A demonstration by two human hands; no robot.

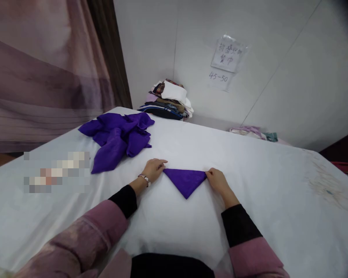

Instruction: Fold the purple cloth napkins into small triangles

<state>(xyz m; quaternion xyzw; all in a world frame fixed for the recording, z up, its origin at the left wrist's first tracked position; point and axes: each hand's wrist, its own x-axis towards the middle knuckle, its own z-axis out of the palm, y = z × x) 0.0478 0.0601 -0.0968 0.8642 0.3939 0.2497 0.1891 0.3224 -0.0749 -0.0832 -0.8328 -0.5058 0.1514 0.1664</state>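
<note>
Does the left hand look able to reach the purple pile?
Probably yes: only white sheet separates the left hand from the purple pile, though that hand appears to touch the folded triangle.

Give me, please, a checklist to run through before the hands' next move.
1. Left hand at the left corner of the folded purple cloth: ok.
2. Right hand holding its right corner: ok.
3. Cloth lying as a triangle, one point toward the person: ok.
4. Purple heap lying apart from it: ok.
5. White tablecloth free of creases: not ok, creases show at left.
6. Cloth's layers exactly aligned: cannot tell.
</note>
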